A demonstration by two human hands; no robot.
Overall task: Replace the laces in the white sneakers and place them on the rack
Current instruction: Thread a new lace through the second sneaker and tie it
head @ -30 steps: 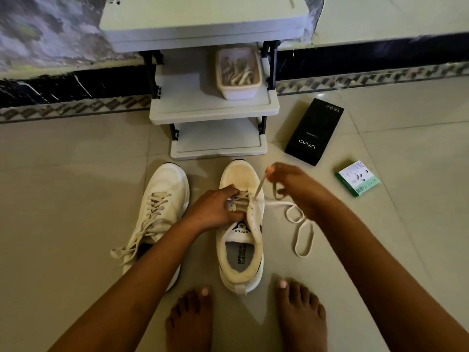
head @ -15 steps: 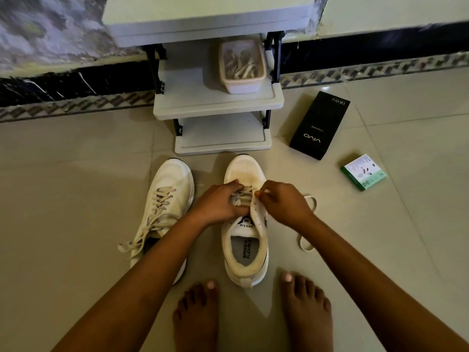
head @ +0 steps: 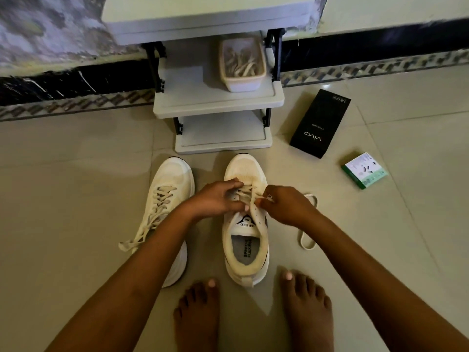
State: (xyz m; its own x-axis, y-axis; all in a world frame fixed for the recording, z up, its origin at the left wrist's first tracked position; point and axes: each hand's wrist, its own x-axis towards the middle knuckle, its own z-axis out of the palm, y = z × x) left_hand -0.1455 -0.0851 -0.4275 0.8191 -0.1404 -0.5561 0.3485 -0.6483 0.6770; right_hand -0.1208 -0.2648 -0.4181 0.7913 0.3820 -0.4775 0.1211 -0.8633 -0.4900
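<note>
Two white sneakers stand on the tiled floor before the small grey rack (head: 215, 102). The left sneaker (head: 168, 199) is fully laced, its lace ends trailing toward me. The right sneaker (head: 245, 252) is partly laced. My left hand (head: 215, 199) grips the eyelet area and the lace on its left side. My right hand (head: 286, 207) pinches the cream lace (head: 308, 243) at an eyelet on the right side; the loose lace loops on the floor to the right of the shoe.
A white tub of laces (head: 242, 64) sits on the rack's middle shelf. A black phone box (head: 320, 123) and a small green-white box (head: 365, 170) lie on the floor at right. My bare feet (head: 198, 316) are just behind the shoes.
My right hand has come down from holding the lace tip raised beside the shoe to the eyelets. The lace loop on the floor has shrunk. My left hand stays on the shoe.
</note>
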